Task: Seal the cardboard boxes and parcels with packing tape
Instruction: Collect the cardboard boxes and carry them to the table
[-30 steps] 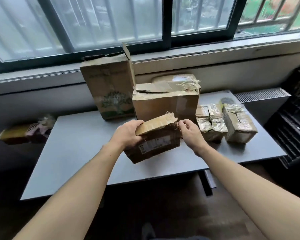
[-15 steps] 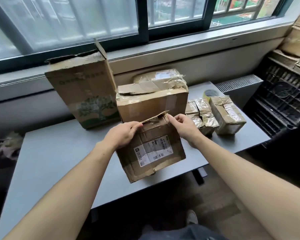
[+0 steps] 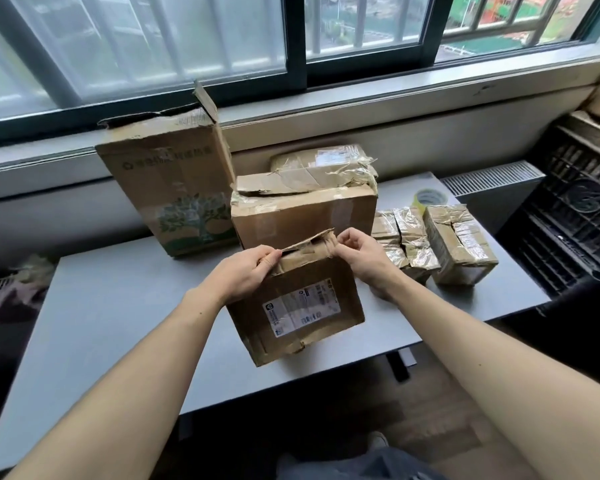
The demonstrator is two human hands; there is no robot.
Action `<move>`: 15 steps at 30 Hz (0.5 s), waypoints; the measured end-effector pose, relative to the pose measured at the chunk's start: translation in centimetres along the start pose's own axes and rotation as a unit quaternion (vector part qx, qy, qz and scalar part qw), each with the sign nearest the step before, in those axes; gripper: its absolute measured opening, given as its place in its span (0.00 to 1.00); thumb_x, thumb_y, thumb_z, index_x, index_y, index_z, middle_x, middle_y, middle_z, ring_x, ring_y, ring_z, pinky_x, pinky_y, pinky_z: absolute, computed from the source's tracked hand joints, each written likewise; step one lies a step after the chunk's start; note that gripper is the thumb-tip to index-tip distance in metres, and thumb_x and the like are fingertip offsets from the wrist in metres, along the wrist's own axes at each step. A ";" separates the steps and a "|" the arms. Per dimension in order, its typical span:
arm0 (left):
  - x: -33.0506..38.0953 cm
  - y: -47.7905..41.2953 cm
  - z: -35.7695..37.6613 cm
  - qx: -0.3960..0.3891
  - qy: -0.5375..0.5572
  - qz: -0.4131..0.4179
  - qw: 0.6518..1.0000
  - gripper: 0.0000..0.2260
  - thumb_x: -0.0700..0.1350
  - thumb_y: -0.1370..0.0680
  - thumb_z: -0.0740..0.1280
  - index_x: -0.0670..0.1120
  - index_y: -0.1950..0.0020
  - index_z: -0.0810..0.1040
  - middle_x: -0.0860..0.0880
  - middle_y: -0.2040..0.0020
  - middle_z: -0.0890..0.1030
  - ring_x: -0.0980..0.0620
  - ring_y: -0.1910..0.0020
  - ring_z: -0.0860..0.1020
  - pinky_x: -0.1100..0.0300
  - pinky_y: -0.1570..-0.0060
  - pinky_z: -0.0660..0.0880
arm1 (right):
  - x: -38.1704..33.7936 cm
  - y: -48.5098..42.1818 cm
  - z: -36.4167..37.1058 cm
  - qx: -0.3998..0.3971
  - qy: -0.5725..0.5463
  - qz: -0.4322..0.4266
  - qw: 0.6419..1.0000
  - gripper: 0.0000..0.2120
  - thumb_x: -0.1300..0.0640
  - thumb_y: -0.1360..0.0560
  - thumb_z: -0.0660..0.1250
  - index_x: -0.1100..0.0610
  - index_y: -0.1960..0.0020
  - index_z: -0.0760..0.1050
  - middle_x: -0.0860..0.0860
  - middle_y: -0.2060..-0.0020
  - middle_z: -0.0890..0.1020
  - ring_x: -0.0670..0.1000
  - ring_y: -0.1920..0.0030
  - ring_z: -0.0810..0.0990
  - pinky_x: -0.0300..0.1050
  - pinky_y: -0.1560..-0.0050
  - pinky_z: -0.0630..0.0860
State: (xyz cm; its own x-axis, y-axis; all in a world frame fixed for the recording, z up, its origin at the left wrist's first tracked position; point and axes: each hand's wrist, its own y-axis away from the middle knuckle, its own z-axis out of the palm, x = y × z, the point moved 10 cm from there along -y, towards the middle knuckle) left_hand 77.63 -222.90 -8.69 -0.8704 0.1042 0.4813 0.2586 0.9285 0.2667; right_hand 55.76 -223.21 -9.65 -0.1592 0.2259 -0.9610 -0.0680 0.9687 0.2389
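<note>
Grey light from a barred window [image 3: 174, 46] falls on a grey table [image 3: 118, 323] set against the sill; at the near middle of the table a worn cardboard box [image 3: 302, 327] stands on edge, tilted, its white shipping label toward the viewer; the left hand [image 3: 246, 271] grips the box's upper left corner, fingers curled over the crumpled top; the right hand [image 3: 361, 254] pinches the torn top flap at the upper right corner; the two hands are apart, one at each end of the flap. Just behind it sits a wider box [image 3: 302, 216] with ragged tape on its lid; far left of that stands a tall box [image 3: 167, 188] printed with a green tree, its top open. To the right lie small taped parcels [image 3: 459, 244]; a tape roll [image 3: 428, 197] lies beyond them near the table's far right corner; black crates [image 3: 575, 209] stand off to the right.
</note>
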 end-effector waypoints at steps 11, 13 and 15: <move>0.4 -0.5 0.2 0.031 -0.100 -0.042 0.994 0.27 0.65 0.20 0.57 0.54 0.26 0.66 0.51 0.30 0.75 0.49 0.34 0.73 0.46 0.33 0.69 | 1.5 0.3 0.5 -0.094 -0.011 0.010 0.995 0.05 0.67 0.23 0.65 0.59 0.54 0.73 0.51 0.58 0.79 0.44 0.63 0.81 0.36 0.65 0.75; 0.4 -0.5 0.6 0.027 -0.080 -0.049 0.995 0.27 0.64 0.21 0.59 0.54 0.25 0.66 0.51 0.29 0.73 0.49 0.32 0.72 0.45 0.32 0.68 | 2.4 0.0 0.1 -0.082 0.006 0.025 0.996 0.04 0.64 0.23 0.67 0.58 0.52 0.73 0.52 0.57 0.81 0.46 0.58 0.82 0.40 0.61 0.78; 0.8 -0.7 0.9 0.012 -0.065 -0.046 0.997 0.27 0.64 0.21 0.60 0.54 0.25 0.66 0.51 0.28 0.73 0.49 0.31 0.71 0.45 0.31 0.67 | 3.3 -0.6 -0.8 -0.055 0.024 0.032 0.998 0.08 0.59 0.25 0.70 0.53 0.48 0.74 0.52 0.48 0.81 0.51 0.48 0.81 0.48 0.50 0.81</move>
State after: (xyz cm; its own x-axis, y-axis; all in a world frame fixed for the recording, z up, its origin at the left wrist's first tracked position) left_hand 76.37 -223.12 -9.20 -0.9373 0.0626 0.3429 0.1669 0.9442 0.2838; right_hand 54.46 -223.09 -12.83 -0.2129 0.2790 -0.9364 -0.1626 0.9349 0.3155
